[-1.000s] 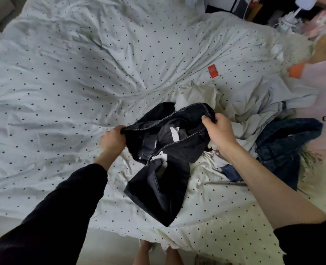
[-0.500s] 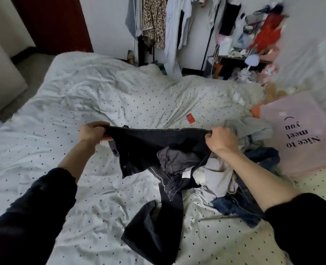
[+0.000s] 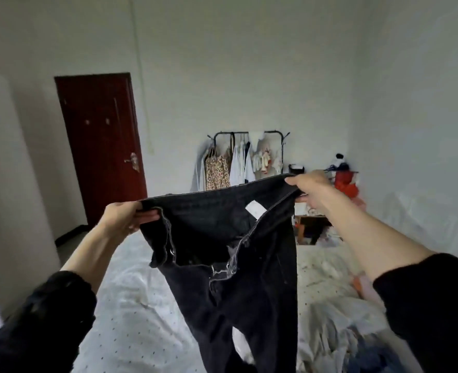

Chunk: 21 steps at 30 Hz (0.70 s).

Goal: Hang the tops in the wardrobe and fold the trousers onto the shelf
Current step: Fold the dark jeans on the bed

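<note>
A pair of black jeans (image 3: 252,267) hangs in the air in front of me, waistband stretched flat, fly open, legs dropping out of the bottom of the view. My left hand (image 3: 123,219) pinches the left end of the waistband. My right hand (image 3: 310,189) grips the right end, slightly higher. A heap of other clothes (image 3: 357,343), pale and blue, lies on the bed at the lower right.
The bed (image 3: 131,305) with a dotted white cover lies below the jeans. A clothes rack (image 3: 246,162) with hung tops stands against the far wall. A dark red door (image 3: 101,146) is at the left; a cluttered small table (image 3: 340,184) sits in the right corner.
Both hands have lifted the jeans off the bed to chest height and pulled the waistband taut. My view has tilted up from the bed to the room.
</note>
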{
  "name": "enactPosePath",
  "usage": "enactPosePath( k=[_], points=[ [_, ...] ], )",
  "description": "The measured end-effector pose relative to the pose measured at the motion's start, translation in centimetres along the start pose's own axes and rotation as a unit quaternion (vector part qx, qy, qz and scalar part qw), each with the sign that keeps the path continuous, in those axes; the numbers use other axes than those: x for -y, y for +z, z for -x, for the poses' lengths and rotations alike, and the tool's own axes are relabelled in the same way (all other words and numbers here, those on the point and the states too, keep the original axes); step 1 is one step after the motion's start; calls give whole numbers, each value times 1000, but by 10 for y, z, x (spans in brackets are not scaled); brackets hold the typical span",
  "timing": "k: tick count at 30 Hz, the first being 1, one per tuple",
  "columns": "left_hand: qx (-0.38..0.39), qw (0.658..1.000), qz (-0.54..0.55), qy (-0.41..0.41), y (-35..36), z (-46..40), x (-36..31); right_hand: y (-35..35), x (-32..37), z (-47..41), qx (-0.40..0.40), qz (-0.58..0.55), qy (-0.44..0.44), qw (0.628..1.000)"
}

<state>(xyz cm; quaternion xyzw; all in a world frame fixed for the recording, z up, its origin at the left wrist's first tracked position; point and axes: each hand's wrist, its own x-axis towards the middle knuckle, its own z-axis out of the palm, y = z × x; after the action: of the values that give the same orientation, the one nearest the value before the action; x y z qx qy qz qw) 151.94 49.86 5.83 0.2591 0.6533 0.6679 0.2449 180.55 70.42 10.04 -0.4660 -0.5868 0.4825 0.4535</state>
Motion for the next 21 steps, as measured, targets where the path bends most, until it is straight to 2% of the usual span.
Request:
enactPosePath(
  k=[4,10,16,18,21],
  points=[
    [-5,998,22,64,10,7,-59,-16,73,-10,-39,-102,-50,993],
    [-44,987,53,143,23,22,-128,-29,144,-15,-64,-163,-114,978],
    [-125,948,71,283,26,27,-190,-31,187,-21,-90,-201,-190,957],
    [-173,923,42,341,25,25,-204,-28,200,-20,-84,-219,-222,946],
    [-235,894,-95,369,22,26,-206,-20,201,-23,-81,-192,-231,951]
  ],
)
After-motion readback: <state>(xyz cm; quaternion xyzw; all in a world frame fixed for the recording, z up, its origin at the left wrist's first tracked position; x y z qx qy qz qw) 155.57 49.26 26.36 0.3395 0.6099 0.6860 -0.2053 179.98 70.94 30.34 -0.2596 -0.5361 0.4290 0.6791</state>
